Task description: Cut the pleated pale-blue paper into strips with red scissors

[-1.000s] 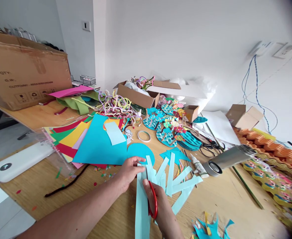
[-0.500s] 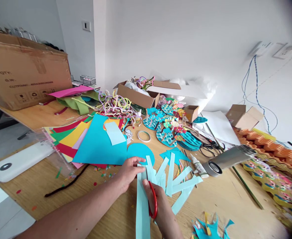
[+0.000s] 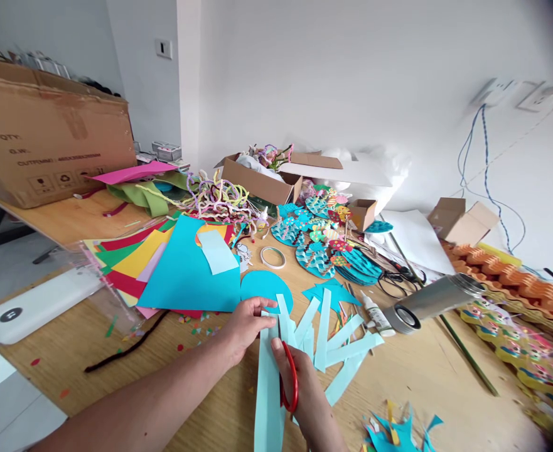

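My left hand (image 3: 250, 325) pinches the top end of a long light-blue paper strip (image 3: 267, 389) between thumb and fingers. Red-handled scissors (image 3: 294, 383) are gripped in my right hand (image 3: 299, 376), their blades pointing away from me along the strip's right side, near my left thumb. My right fingers are partly hidden behind the paper and the handle. Several cut light-blue strips (image 3: 323, 333) lie in a loose pile just right of my hands. A blue paper circle (image 3: 262, 287) lies just beyond my left fingers.
Coloured paper sheets (image 3: 182, 276) lie at left, near a white device (image 3: 41, 304). A glue bottle (image 3: 377, 314) and steel flask (image 3: 436, 301) lie at right. Blue scraps (image 3: 403, 433) are at the front right. Behind are pipe cleaners (image 3: 220, 198) and decorated blue discs (image 3: 314, 257).
The lower part of the strip has swung slightly left, and a narrow part shows separately along its right side. Both hands stay almost in place.
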Available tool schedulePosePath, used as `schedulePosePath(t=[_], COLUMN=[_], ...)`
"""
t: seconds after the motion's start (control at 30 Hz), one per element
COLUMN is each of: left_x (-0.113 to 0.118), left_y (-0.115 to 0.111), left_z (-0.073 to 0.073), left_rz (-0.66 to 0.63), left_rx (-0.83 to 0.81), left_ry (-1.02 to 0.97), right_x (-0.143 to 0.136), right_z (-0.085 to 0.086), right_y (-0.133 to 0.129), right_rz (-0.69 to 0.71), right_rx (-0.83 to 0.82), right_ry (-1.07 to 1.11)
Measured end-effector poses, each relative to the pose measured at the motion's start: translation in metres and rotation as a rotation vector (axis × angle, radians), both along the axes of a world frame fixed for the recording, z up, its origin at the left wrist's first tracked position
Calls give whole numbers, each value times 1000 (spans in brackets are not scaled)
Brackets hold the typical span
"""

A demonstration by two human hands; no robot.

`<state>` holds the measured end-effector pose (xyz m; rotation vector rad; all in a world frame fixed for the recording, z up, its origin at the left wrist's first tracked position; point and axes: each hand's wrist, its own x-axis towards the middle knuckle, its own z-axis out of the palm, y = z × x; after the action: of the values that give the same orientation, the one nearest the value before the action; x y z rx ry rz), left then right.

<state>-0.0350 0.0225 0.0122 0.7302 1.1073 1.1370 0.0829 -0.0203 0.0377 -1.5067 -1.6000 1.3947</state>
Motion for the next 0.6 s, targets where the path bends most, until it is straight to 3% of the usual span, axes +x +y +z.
schedulePosePath(t=[0.6], left_x=[0], left_y=[0], left_z=[3], left_rz=[-2], left_rx=[-1], left_ry=[-15], right_x=[0], right_z=[-4], right_y=[0], right_rz=[11], right_rx=[8], right_ry=[-9])
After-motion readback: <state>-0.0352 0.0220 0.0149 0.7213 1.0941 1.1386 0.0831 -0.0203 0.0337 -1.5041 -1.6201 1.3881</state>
